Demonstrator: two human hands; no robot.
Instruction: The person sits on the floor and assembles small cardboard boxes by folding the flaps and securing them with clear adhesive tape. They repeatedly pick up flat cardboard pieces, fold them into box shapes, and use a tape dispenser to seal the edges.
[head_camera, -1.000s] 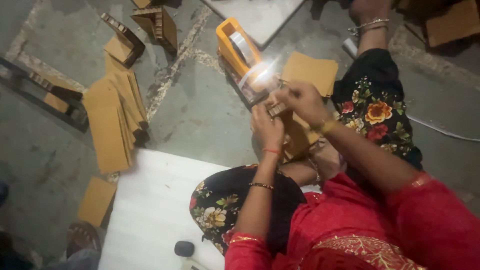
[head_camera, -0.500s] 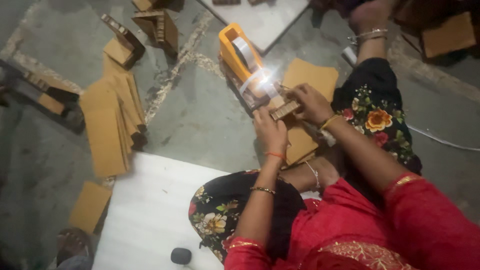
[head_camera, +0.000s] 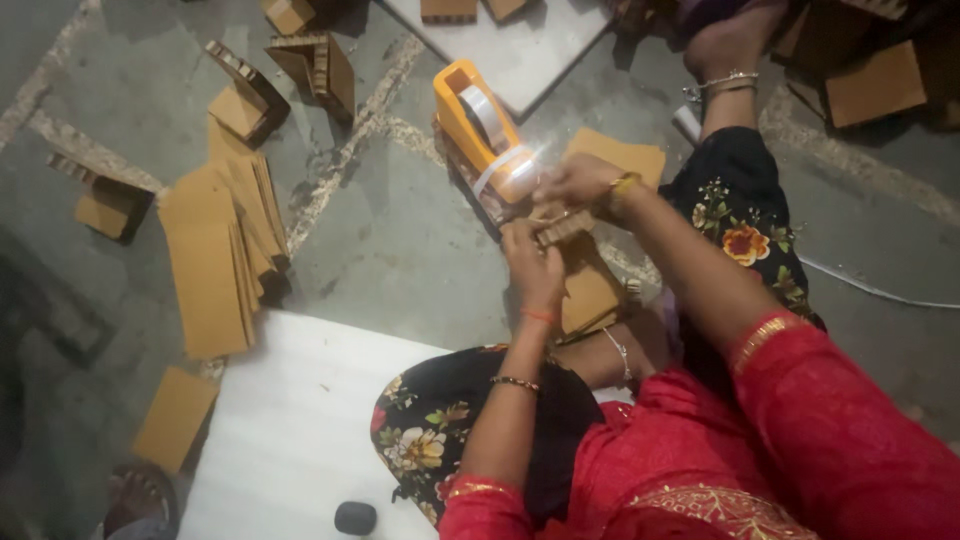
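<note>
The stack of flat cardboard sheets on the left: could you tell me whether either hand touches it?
Apart. The head view shows bare floor between the stack and both hands.

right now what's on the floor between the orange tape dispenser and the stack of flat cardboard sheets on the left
Bare grey floor between the orange tape dispenser and the stack of cardboard sheets, crossed only by a pale rough seam, seen in the head view.

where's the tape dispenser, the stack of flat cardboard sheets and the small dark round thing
tape dispenser (head_camera: 462, 122): head view, on its orange body.
stack of flat cardboard sheets (head_camera: 208, 265): head view, on the top sheet.
small dark round thing (head_camera: 355, 517): head view, on its middle.
</note>
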